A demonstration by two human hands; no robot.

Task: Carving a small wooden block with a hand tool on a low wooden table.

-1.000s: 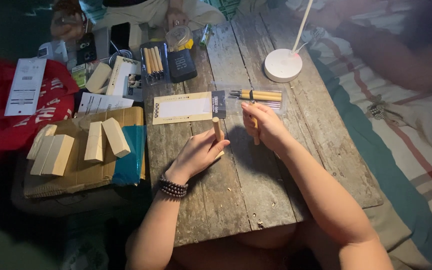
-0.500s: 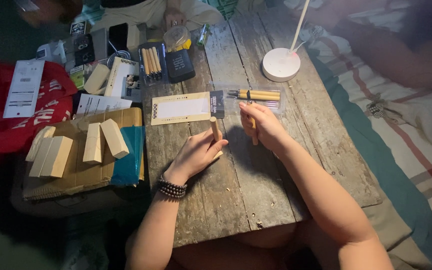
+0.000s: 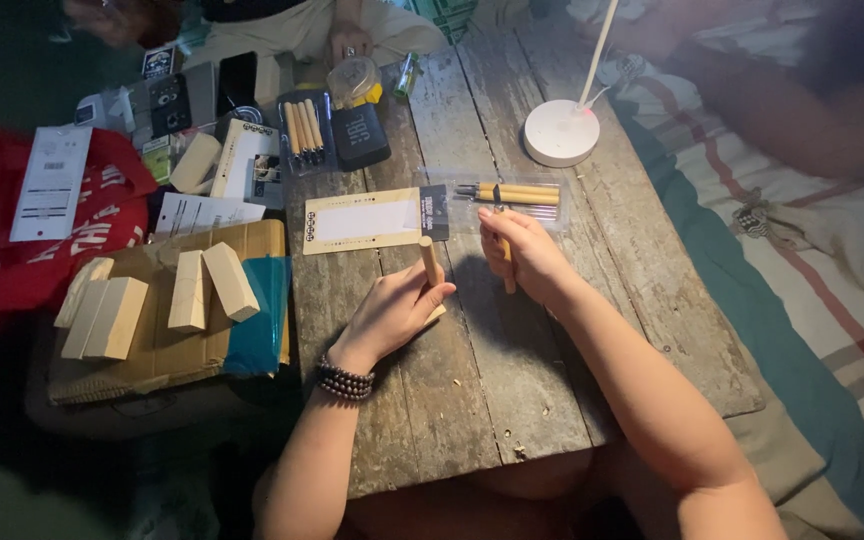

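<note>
The left hand is gripping a small wooden piece upright on the weathered wooden table, fingers curled around it. The right hand is pinching a wooden-handled carving tool, just beside a clear blister pack of tools.

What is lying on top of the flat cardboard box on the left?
Several pale wooden blocks lie on the cardboard box, with a teal sheet at its right edge. Whatever is beneath them is hidden.
</note>
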